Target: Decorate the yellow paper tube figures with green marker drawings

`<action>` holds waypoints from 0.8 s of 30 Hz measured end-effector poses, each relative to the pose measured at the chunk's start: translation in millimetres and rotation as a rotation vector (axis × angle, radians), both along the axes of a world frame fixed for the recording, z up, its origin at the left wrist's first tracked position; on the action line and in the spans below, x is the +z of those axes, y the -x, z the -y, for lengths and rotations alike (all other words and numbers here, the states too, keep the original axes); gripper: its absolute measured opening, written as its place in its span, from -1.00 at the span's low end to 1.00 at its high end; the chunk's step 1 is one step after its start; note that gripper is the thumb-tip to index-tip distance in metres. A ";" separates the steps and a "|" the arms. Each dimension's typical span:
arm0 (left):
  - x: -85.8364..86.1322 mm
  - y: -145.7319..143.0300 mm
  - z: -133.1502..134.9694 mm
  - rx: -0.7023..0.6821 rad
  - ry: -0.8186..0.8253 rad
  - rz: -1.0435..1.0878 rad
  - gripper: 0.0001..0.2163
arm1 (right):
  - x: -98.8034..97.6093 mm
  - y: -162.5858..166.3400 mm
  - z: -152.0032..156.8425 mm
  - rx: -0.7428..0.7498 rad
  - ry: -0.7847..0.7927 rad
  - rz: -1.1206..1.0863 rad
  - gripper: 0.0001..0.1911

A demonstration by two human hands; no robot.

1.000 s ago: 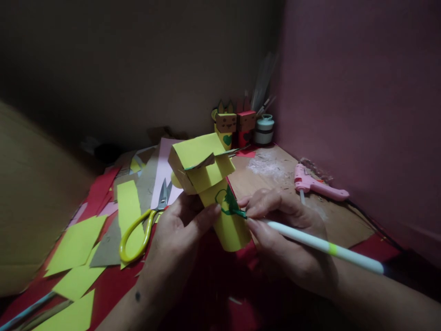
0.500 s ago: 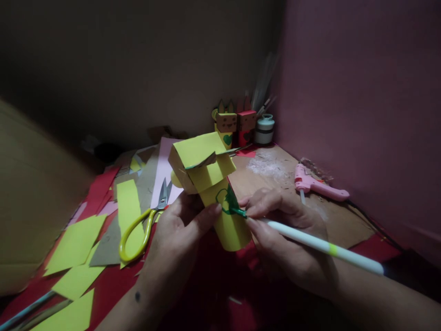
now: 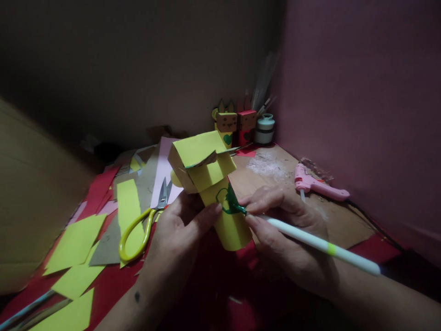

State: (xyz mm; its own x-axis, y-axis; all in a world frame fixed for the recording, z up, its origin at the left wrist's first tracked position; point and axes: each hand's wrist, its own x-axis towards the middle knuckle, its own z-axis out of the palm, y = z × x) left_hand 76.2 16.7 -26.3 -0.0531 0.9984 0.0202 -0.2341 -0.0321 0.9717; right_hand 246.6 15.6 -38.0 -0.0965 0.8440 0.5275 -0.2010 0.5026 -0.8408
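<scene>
My left hand (image 3: 186,220) is closed around a yellow paper figure (image 3: 232,232), its thumb pressed on the front. The figure has a tube body topped by a box-shaped head of yellow paper and brown cardboard, tilted to the left. On the body is a green heart drawing (image 3: 228,202), filled in on its right part and only outlined on the left. My right hand (image 3: 285,225) pinches a white marker (image 3: 310,236) with a yellow-green band. Its green tip touches the heart's lower right side.
Yellow-handled scissors (image 3: 148,230) lie left of my left hand among yellow paper pieces (image 3: 76,243). A pink glue gun (image 3: 319,187) rests on the right of the board. Two finished-looking paper figures (image 3: 226,123) and a pale blue pot (image 3: 264,131) stand at the back.
The marker's tip has shifted slightly up and left on the heart, and its rear end has swung a little left. My left hand and the figure look almost unmoved.
</scene>
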 end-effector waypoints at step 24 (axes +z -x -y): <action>2.4 -0.8 0.7 0.009 0.009 -0.023 -0.61 | 0.1 -2.6 2.8 0.056 0.024 0.027 -0.81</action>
State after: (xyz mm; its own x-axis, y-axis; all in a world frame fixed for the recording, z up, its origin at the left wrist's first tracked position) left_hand 77.0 16.1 -23.9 -0.0619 0.9980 0.0124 -0.2118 -0.0253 0.9770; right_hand 249.2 12.8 -37.9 -0.1573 0.8492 0.5041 -0.2056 0.4711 -0.8578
